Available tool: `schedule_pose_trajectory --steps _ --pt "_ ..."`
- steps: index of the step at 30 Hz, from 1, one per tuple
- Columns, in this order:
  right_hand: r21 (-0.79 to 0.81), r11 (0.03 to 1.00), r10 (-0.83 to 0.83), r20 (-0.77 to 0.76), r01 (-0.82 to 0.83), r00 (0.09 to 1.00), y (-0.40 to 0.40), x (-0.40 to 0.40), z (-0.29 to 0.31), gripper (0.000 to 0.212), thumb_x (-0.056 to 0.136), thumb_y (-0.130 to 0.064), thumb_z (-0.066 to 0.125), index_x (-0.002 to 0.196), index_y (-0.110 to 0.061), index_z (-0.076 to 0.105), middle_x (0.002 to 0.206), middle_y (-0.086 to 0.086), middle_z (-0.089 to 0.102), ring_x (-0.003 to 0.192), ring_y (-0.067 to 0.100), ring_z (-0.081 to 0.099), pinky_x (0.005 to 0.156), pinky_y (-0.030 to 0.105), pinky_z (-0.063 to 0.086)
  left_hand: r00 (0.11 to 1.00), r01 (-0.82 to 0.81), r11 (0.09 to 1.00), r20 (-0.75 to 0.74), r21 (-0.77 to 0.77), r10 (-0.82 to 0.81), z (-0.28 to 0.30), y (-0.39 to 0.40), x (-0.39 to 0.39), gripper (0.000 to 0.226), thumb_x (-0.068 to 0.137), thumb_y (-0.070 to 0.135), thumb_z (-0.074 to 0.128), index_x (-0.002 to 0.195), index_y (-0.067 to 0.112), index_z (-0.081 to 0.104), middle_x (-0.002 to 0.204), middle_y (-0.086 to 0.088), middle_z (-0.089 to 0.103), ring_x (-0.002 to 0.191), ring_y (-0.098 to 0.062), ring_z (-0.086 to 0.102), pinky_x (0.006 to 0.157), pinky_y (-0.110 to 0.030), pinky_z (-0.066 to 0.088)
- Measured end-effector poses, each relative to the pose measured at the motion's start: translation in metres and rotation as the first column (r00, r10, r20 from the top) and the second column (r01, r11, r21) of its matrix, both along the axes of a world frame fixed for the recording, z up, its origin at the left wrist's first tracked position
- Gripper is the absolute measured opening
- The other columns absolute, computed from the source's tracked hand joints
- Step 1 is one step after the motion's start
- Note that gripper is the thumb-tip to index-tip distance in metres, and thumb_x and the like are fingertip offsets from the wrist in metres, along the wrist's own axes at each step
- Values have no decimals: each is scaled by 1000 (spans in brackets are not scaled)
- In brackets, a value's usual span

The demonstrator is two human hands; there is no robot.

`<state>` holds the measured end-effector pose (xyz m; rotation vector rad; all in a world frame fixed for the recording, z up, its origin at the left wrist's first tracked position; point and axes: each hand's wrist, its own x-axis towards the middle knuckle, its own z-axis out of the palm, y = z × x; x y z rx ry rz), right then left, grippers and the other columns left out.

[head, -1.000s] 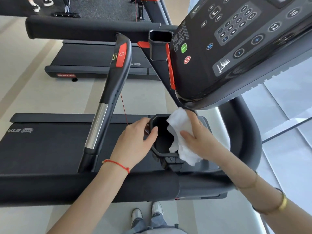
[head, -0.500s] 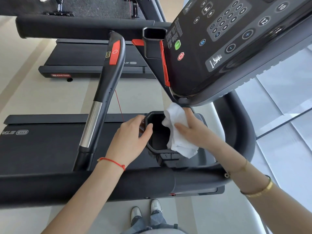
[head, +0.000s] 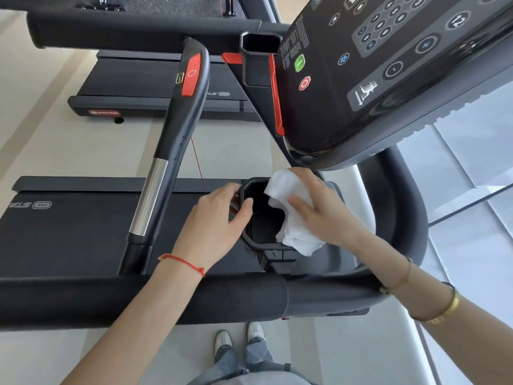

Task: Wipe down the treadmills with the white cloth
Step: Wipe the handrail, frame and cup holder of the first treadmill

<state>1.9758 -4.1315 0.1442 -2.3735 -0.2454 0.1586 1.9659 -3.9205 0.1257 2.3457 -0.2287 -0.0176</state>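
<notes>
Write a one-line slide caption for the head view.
Right hand wipes cup holder with white cloth; left hand steadies it.

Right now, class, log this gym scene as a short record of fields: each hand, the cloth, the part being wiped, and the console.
left hand: grips the left rim of the black plastic cup holder
right hand: presses the white folded cloth onto the holder's right rim
cloth: draped over the rim, partly inside
console: black treadmill control panel overhead, untouched

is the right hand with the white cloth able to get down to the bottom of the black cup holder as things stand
Probably yes: the black cup holder is open on top, the right hand presses the white cloth over its right rim, and the left hand only grips the left rim.
</notes>
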Motion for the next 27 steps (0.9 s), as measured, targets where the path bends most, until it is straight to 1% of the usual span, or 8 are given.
schedule_pose_trajectory --steps 2,4,6,9,12,17,22,27 --pt "-44 994 102 30 -101 994 -4 5 3 46 100 -15 46 144 -23 36 141 3 46 125 24 47 103 37 36 1000 1 1000 0 1 -1 0 -1 0 30 94 42 48 115 23 60 93 10 64 85 -10 63 80 -37 55" --pt "-134 976 182 56 -174 982 -6 13 4 45 101 -17 44 145 -23 36 144 2 44 128 24 45 104 36 35 1000 5 1000 -1 3 -5 0 -1 0 29 95 41 48 114 23 60 94 11 64 85 -9 63 79 -36 55" --pt "-224 947 258 97 -231 961 -4 22 6 45 101 -17 43 145 -21 37 142 3 46 125 26 48 98 31 36 1000 3 1000 -2 1 -3 1 -1 0 27 94 40 49 112 23 60 93 12 64 84 -9 63 78 -36 55" --pt "-406 857 393 122 -316 911 8 36 8 43 101 -19 42 144 -17 38 132 5 54 115 28 53 91 42 44 1000 -3 1000 -4 -7 3 3 -1 -1 23 94 40 49 106 23 60 89 12 63 81 -11 62 75 -38 54" --pt "-545 771 470 135 -331 872 20 45 9 42 101 -25 38 143 -21 36 122 0 58 102 27 58 75 43 50 1000 -7 1000 -11 -7 6 4 -1 -1 24 92 42 47 98 22 59 85 10 62 79 -13 61 72 -40 53" --pt "-547 781 459 176 -301 871 10 39 7 44 102 -26 38 145 -23 34 124 -2 55 104 24 56 76 41 50 1000 2 1000 -9 -11 -2 4 -3 0 24 93 43 48 103 25 59 89 13 63 81 -8 62 73 -36 54" --pt "-277 918 309 57 -283 949 -16 20 9 50 101 -19 43 148 -28 27 138 -3 42 111 30 55 91 41 44 1000 3 1000 -17 -10 -3 3 -2 1 29 94 43 49 114 25 59 98 12 64 90 -9 63 80 -36 54" --pt "-443 857 350 123 -264 929 5 34 10 46 100 -22 45 144 -26 34 130 -1 51 110 28 54 80 37 45 1000 10 1000 -13 15 -9 4 -3 1 33 94 44 46 117 24 58 98 11 63 89 -10 62 78 -35 54"
